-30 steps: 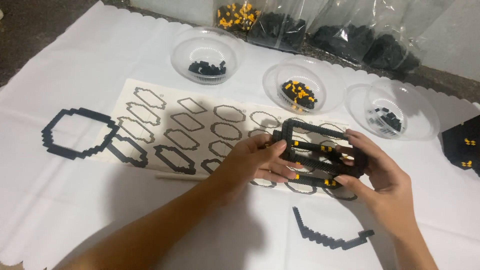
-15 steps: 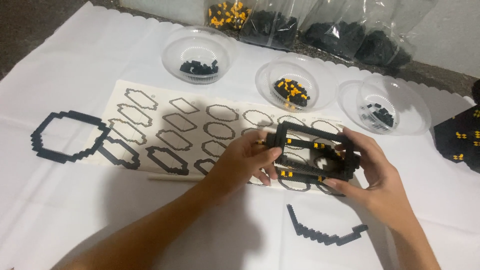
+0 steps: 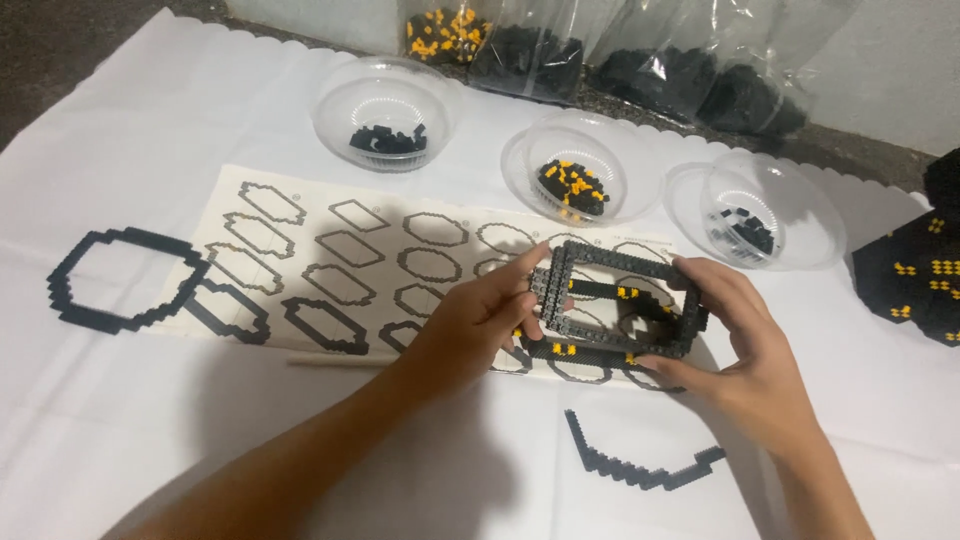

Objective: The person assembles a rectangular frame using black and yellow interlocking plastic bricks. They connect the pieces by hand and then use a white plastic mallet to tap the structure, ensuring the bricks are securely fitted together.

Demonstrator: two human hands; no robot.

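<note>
Both of my hands hold a black ring-shaped brick model (image 3: 620, 262) with small yellow bricks inside, lifted just above the printed sheet. My left hand (image 3: 478, 322) grips its left side, fingers along the rim. My right hand (image 3: 735, 340) grips its right side. Under them lies a cream instruction sheet (image 3: 300, 250) printed with ring outlines. A curved strip of black bricks (image 3: 640, 462) lies on the white cloth in front of my right hand.
A black brick ring (image 3: 120, 280) lies at the left, two smaller ones (image 3: 325, 325) on the sheet. Three clear bowls (image 3: 340, 105) (image 3: 520, 160) (image 3: 810, 215) hold small black and yellow bricks. Plastic bags of bricks (image 3: 650, 60) stand behind. A black built piece (image 3: 915, 270) sits far right.
My hands have tilted and raised the brick model slightly, so its open frame faces me more. The camera view has shifted a little.
</note>
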